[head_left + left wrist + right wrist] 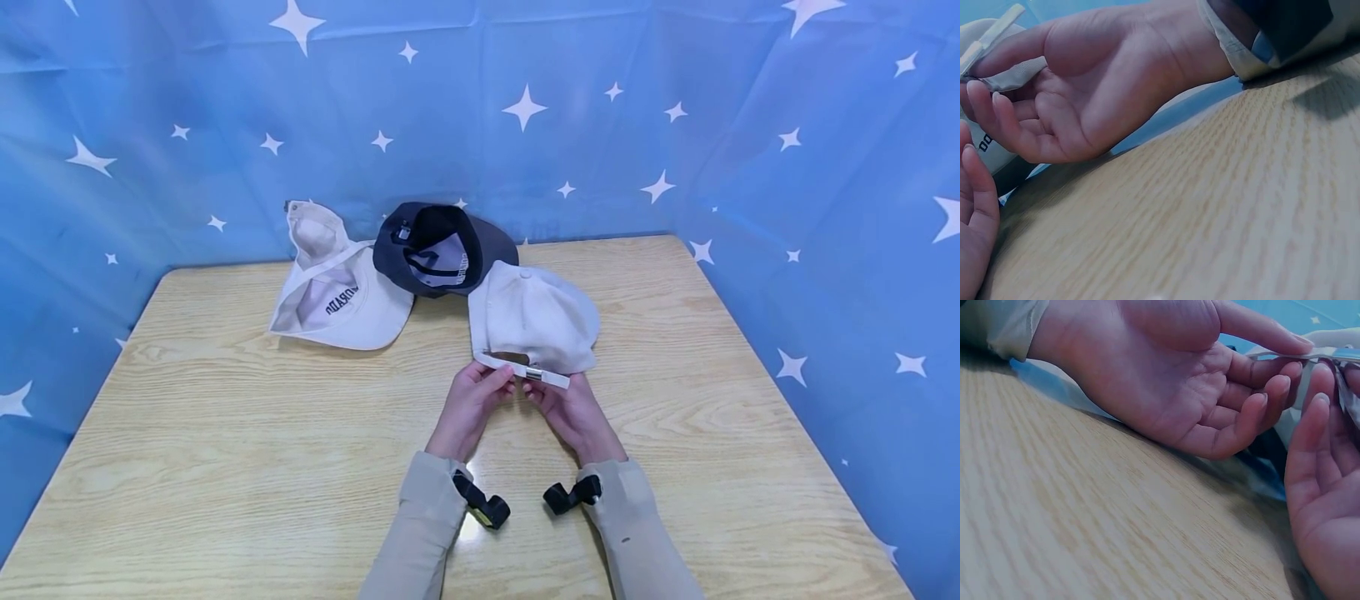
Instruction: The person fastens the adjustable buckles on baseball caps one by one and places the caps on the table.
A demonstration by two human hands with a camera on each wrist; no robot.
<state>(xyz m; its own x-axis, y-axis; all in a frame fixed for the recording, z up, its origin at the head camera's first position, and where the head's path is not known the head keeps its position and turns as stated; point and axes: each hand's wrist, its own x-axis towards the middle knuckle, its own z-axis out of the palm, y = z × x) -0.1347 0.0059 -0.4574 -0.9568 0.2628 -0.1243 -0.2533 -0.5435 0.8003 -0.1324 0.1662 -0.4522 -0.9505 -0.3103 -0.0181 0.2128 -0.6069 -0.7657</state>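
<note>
A white cap (536, 321) with its crown upward lies at the right end of a row of caps, its back opening facing me. My left hand (472, 400) pinches the left part of its adjuster strap (555, 379), thumb on top. From the other side, my right hand (573, 412) grips the strap beside a small metal buckle (533, 373). In the left wrist view the right hand (1097, 81) has its thumb and forefinger on the strap. The left hand (1172, 381) shows in the right wrist view with its thumb along the band and its other fingers curled below.
A dark cap (495, 242) lies upturned behind and left of the white cap, touching it. Further left, another white cap (386, 308) with dark lettering lies upturned. All are on a wooden table (225, 467), backed by a blue star-patterned cloth (450, 75).
</note>
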